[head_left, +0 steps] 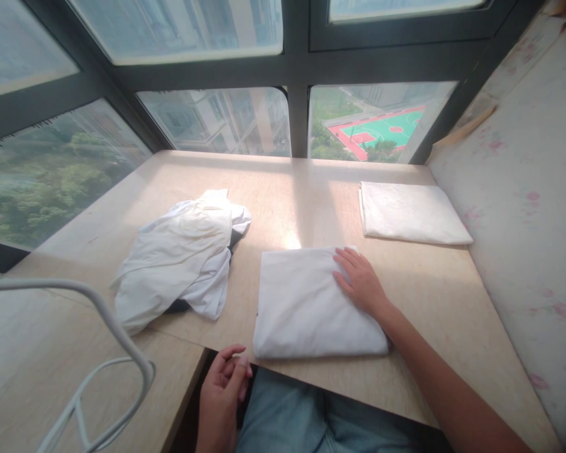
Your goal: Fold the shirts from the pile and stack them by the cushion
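Nearest: a thick white cord, looped in the left foreground, close to the near edge of the pale tabletop. Beside it, at near center, blue trousers show below the edge.

Left hand: at the near edge, just beside the left near corner of the folded cloth; fingers loosely curled, thumb resting toward them, gripping nothing that I can see.

Right hand: palm down, fingers extended, lying on the right far part of the folded cloth, which is white and sits flat at near center of the tabletop.

To its left, apart: a rumpled cloth, white, loosely heaped, dark patches showing at its right and near edges. Far right: a second folded cloth, whitish, flat, close to the flowered wall.

Far side: dark-framed windows; outside, a green-and-red sports court.
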`<move>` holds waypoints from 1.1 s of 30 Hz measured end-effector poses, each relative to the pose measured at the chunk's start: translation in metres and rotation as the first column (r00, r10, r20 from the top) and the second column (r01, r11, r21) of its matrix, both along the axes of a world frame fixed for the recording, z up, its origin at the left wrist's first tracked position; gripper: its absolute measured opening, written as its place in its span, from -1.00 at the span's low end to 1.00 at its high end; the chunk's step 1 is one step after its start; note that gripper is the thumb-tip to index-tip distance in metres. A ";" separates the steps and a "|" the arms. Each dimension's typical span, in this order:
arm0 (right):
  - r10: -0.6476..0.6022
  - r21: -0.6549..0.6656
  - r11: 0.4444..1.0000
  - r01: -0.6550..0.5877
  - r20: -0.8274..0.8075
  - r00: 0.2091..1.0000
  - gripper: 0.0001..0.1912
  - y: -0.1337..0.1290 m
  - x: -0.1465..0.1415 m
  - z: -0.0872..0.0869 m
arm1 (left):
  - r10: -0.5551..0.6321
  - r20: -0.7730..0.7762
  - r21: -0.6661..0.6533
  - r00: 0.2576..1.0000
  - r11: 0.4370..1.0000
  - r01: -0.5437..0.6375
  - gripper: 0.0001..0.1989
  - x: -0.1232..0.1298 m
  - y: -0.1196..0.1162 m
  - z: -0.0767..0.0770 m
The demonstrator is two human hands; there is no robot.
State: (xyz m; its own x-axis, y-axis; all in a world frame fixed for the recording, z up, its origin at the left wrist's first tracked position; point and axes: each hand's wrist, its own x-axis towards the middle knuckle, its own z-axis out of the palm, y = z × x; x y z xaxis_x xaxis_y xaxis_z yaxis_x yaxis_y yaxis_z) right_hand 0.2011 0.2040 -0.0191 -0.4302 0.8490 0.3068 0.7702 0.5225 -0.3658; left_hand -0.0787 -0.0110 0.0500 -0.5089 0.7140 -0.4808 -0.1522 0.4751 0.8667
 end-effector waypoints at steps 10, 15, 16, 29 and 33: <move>0.001 -0.002 1.000 -0.001 -0.006 1.000 -0.55 0.000 0.001 -0.002 | -0.091 0.159 -0.102 0.983 0.989 0.108 -0.29 0.004 0.000 -0.004; -0.004 0.001 1.000 0.004 -0.011 1.000 -0.55 0.000 0.000 -0.001 | -0.045 0.319 -0.044 0.947 0.997 0.063 -0.44 0.009 0.005 0.004; -0.003 0.000 1.000 0.003 -0.012 1.000 -0.55 0.000 0.000 -0.001 | -0.053 0.292 -0.043 0.955 0.997 0.069 -0.47 0.010 0.006 0.006; -0.003 -0.002 1.000 0.003 -0.021 1.000 -0.55 0.000 0.001 -0.001 | -0.094 0.160 -0.082 0.983 0.991 0.109 -0.42 0.017 0.009 0.005; -0.005 0.002 1.000 0.005 -0.020 1.000 -0.55 0.000 0.000 -0.001 | -0.156 0.135 -0.097 0.979 0.981 0.170 -0.38 0.014 0.010 0.003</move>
State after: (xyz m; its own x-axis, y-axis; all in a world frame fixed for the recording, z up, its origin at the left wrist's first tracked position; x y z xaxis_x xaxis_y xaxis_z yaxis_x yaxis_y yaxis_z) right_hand 0.2015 0.2041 -0.0200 -0.4195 0.8506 0.3169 0.7653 0.5192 -0.3805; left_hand -0.0650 -0.0008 0.0526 -0.3207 0.7231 -0.6118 -0.1695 0.5917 0.7882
